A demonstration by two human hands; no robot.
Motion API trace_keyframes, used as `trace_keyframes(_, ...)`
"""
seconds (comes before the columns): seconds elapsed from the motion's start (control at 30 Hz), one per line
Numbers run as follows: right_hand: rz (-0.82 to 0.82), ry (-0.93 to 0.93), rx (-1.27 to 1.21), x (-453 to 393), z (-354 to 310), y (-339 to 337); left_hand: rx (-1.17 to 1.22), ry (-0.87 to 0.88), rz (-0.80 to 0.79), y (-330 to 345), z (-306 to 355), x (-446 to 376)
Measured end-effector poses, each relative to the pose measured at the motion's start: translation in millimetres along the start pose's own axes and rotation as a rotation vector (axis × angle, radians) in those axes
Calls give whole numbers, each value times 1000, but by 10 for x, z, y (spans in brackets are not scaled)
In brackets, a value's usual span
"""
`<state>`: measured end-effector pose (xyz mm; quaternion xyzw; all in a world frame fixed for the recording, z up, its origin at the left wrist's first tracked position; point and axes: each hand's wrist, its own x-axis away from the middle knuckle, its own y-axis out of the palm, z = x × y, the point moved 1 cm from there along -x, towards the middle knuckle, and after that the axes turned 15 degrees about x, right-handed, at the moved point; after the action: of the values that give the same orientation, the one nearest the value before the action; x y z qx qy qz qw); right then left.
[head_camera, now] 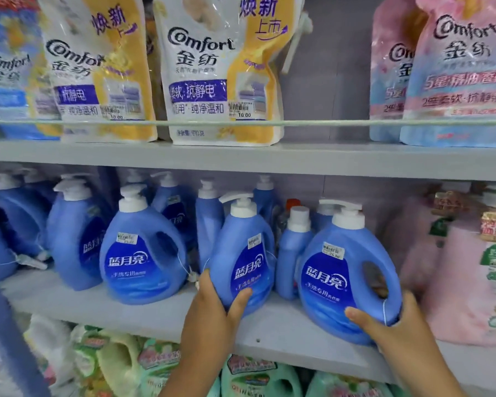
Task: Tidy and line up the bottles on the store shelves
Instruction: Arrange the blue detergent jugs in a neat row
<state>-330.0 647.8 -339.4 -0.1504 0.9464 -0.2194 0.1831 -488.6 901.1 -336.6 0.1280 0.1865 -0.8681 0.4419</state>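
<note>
On the middle shelf (269,328) the left hand (212,305) grips the base of one blue bottle (244,253) and the right hand (384,319) cups another bottle (347,276), mid-alignment; next, likely square both labels forward, level with the front edge
</note>
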Motion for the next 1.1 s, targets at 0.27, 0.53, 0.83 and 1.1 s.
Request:
trace_keyframes(0.27, 220, 22, 20, -98, -42, 57, 70, -16, -21, -129, -33, -51)
trace_keyframes(0.53, 540, -290, 312, 288, -584, 239, 3, 29, 89, -740, -15, -55)
trace_keyframes(0.83, 227, -476, 45, 575, -1541, 1481, 10, 120, 266, -1758, -368, -507)
trace_keyframes(1.1, -12, -228, 118, 73, -2211, 2807, 404, -53, -236, -2024, -630, -958)
